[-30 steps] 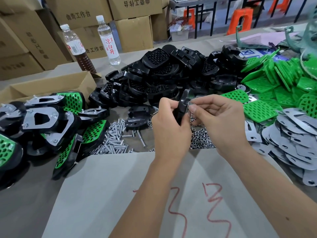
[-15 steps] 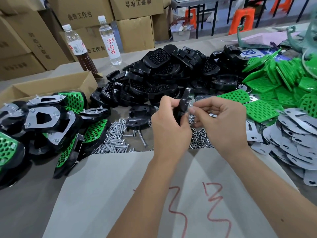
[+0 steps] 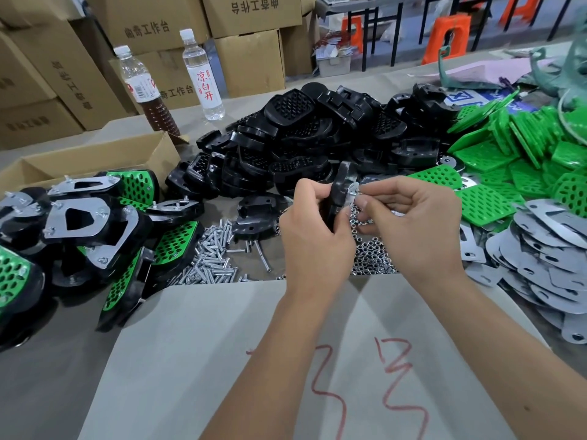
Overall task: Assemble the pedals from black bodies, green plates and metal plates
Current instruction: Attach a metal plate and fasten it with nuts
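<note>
My left hand [image 3: 313, 230] grips a black pedal body [image 3: 341, 185] held on edge above the table, with a metal plate [image 3: 352, 193] against its right face. My right hand [image 3: 413, 217] pinches something small at that plate; what it is stays hidden by the fingers. Behind lies a heap of black bodies [image 3: 301, 138]. Green plates [image 3: 524, 144] are piled at the right, metal plates [image 3: 546, 249] at the near right. Finished pedals [image 3: 79, 223] lie at the left. Screws [image 3: 212, 255] and nuts [image 3: 371, 252] lie under my hands.
An open cardboard box [image 3: 79, 163] sits at the left. Two bottles [image 3: 143, 90] [image 3: 201, 77] stand behind it. Stacked cartons [image 3: 152, 33] line the back. A grey sheet with red marks [image 3: 286, 360] covers the near table. Orange stools [image 3: 448, 36] stand far behind.
Both hands and the black body stay almost where they were. My right fingers have shifted slightly at the metal plate's edge.
</note>
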A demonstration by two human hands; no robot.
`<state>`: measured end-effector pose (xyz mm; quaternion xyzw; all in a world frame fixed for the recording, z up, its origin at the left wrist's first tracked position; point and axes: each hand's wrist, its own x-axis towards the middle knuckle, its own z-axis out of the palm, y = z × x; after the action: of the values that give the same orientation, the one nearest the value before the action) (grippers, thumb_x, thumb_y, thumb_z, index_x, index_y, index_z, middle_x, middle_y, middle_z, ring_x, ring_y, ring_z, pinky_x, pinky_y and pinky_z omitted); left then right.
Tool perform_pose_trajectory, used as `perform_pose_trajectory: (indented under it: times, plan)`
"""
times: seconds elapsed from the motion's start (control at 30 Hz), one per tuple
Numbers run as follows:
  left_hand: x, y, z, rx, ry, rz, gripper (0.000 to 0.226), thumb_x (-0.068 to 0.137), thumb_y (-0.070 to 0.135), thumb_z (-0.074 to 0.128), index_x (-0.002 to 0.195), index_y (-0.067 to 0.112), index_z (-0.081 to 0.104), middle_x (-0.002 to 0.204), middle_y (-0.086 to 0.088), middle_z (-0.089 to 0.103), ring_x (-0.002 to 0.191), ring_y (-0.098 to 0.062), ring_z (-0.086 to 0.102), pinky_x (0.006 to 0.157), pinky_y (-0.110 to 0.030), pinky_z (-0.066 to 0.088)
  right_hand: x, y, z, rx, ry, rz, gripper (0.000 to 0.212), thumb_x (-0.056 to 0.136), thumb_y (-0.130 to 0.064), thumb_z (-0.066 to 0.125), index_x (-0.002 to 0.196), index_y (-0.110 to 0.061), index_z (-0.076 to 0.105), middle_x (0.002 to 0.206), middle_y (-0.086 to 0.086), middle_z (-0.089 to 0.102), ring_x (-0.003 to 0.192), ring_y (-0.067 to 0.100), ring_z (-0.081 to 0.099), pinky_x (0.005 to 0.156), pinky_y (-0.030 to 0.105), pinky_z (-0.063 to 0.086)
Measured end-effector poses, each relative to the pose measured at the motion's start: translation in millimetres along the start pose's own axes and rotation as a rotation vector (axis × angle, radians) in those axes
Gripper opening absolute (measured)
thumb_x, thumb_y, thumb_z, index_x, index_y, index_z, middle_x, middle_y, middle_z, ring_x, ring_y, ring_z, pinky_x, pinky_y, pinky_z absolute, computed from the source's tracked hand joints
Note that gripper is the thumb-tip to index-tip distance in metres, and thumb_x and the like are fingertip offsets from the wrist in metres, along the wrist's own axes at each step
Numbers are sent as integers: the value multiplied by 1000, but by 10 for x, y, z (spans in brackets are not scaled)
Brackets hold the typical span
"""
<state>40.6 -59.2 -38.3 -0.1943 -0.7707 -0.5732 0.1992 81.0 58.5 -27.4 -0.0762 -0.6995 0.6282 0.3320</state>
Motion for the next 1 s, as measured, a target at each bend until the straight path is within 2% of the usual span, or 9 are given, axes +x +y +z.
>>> perform_pose_trajectory:
  times: [0.17,0.33,0.47,0.67,0.77,0.87,1.0]
  plan:
    - [-5,-5,6,-9,9,-9,25,88,5,75,98,18,56,89,6,72,86,-14,72,76,-44,57,-31,-44,31,18,-24,-48,29,88,3,77,84,-25,79,74,0,76,68,19,76,60,26,62]
    - [6,-5,1,-10,30,-26,23,89,7,76,99,17,58,90,6,73,87,-13,72,76,-43,57,-37,-33,57,34,-38,-58,28,89,4,75,86,-23,80,75,-2,77,71,17,76,61,28,63]
    - [-3,0,9,-22,18,-26,22,89,8,75,99,17,58,90,6,73,89,-14,72,78,-45,58,-16,-12,43,89,-36,-5,24,88,3,77,83,-20,79,73,4,76,67,21,76,60,29,63]
    - [-20,3,19,-15,12,4,27,86,2,75,98,18,57,88,10,72,85,-6,71,75,-34,58,44,46,-13,137,40,33,17,89,0,77,81,-14,76,72,10,73,66,23,73,59,36,64]
    - [-26,3,33,-28,8,11,25,86,3,74,98,15,57,85,10,71,83,-8,71,73,-35,58,45,53,-12,181,-1,22,21,87,2,78,80,-18,76,75,9,74,66,20,73,61,33,63]
    - [-20,4,20,-48,9,-13,21,88,6,75,97,14,58,82,8,71,79,-13,71,72,-42,57,51,46,-19,239,-50,43,27,85,5,79,90,-21,80,78,6,76,71,22,75,64,32,64]
    - [-15,40,9,-98,-12,-56,21,88,3,75,96,13,59,81,10,73,79,-10,72,73,-39,58,50,57,-27,171,-69,0,23,83,1,82,84,-21,83,79,5,78,70,21,75,62,27,62]
